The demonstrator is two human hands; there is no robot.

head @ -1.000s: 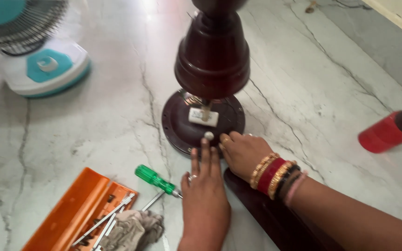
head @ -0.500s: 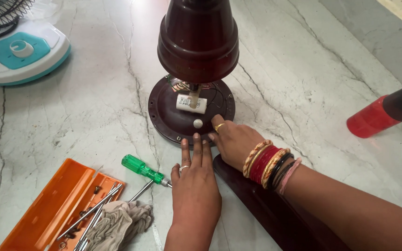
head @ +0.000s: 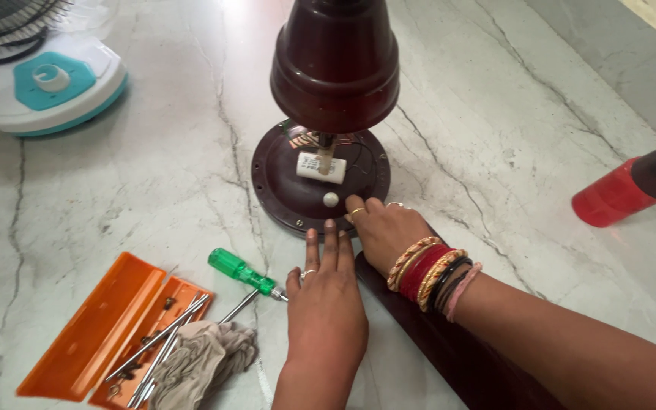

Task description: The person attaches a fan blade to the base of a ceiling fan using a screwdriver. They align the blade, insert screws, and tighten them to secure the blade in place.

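A dark maroon ceiling fan motor (head: 291, 199) lies on the marble floor, its round housing open upward with a white capacitor (head: 322, 168) and wires inside. A maroon bell-shaped cover (head: 335, 64) stands above it on the rod. My left hand (head: 325, 300) lies flat on the floor, fingertips touching the housing's near rim. My right hand (head: 383, 230), with several bangles on the wrist, rests on the rim beside a small white knob (head: 331, 200). A maroon fan blade (head: 449, 357) runs under my right forearm.
A green-handled screwdriver (head: 246, 275) lies left of my left hand. An open orange tool case (head: 96, 326) with metal bits and a grey rag (head: 203, 357) sits at the lower left. A white and teal table fan base (head: 45, 87) is at the upper left, a red-tipped object (head: 616, 193) at the right.
The view shifted slightly. Both hands stay at the housing's near rim, my right fingers edging a little along it; nothing was picked up or let go.
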